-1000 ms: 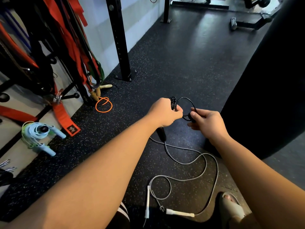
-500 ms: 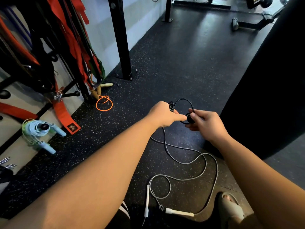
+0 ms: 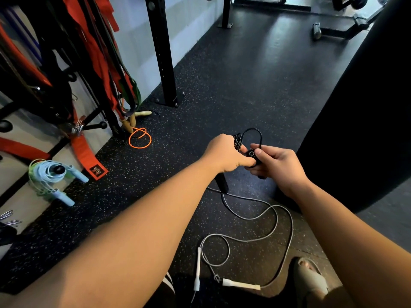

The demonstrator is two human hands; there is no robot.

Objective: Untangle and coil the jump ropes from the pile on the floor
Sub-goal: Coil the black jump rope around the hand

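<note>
Bridging left hand (image 3: 224, 153), right hand (image 3: 280, 163) — black rope (image 3: 238, 140).

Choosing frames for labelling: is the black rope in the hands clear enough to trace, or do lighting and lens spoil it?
Head view: sharp, but the black rope has little contrast against the dark floor; the punching bag is nearly black; wide-angle distortion tilts the rack post.

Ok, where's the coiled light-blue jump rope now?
Head view, far left: the coiled light-blue jump rope is looped on a black rack peg, just left of the red strap.
</note>
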